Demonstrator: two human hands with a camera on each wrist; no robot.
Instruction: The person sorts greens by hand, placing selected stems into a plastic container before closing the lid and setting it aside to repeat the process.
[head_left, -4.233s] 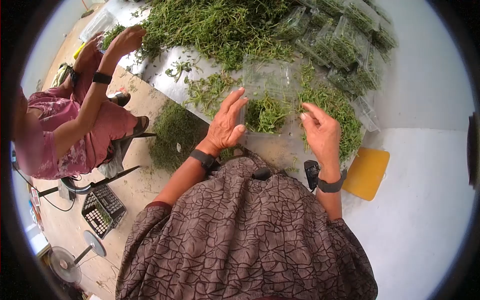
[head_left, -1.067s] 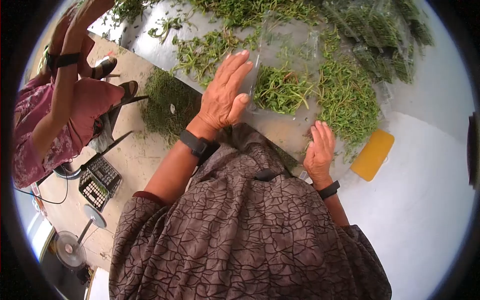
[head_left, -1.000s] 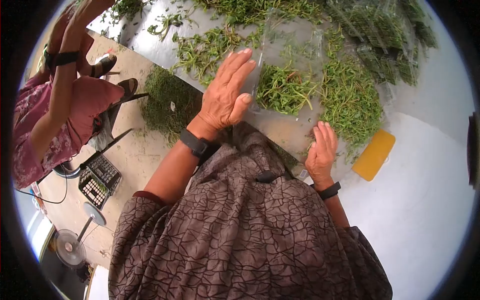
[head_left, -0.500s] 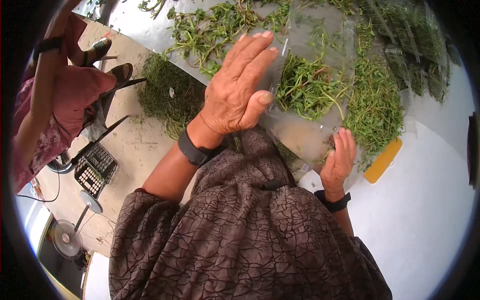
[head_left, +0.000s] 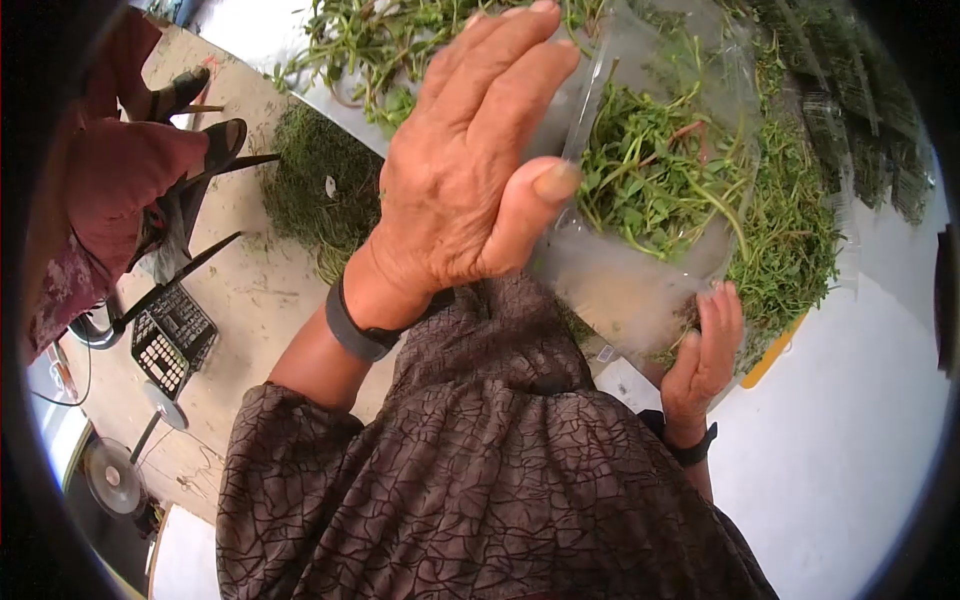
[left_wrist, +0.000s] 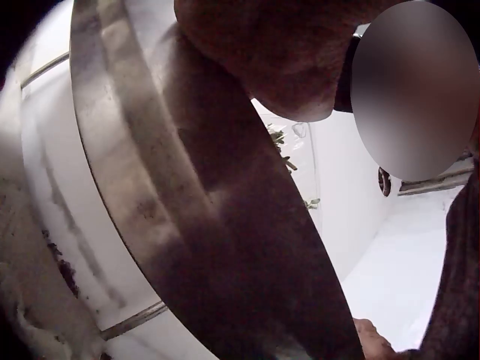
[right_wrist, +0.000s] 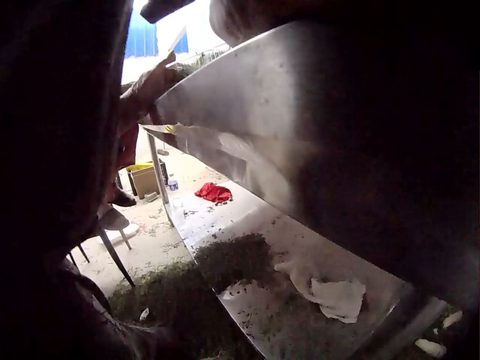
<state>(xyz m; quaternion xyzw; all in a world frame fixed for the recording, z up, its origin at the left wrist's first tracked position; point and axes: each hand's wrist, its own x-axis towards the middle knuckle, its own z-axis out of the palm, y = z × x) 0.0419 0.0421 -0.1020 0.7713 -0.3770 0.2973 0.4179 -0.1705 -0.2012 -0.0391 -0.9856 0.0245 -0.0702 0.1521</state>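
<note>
My left hand (head_left: 480,150) is raised with straight fingers and the thumb apart, just left of a clear plastic box (head_left: 592,105). Green leafy stems (head_left: 660,165) fill the box, whose clear lid part lies folded back behind them. Down at the table's front edge, my right hand (head_left: 708,350) has its fingers together and nearly straight, fingertips near the box's front right corner. Nothing shows in either hand. In the left wrist view part of a hand (left_wrist: 277,67) lies over the metal table edge (left_wrist: 142,135).
Loose greens (head_left: 790,230) lie right of the box, before stacked filled boxes (head_left: 850,80). A yellow board (head_left: 775,352) lies at the right. Another person's legs (head_left: 130,170), a floor heap of greens (head_left: 320,180) and a black crate (head_left: 172,338) are at the left.
The head view has come closer, and both hands and the box appear larger. Since the oldest frame, my right hand has gone from beside the box to the table's front edge.
</note>
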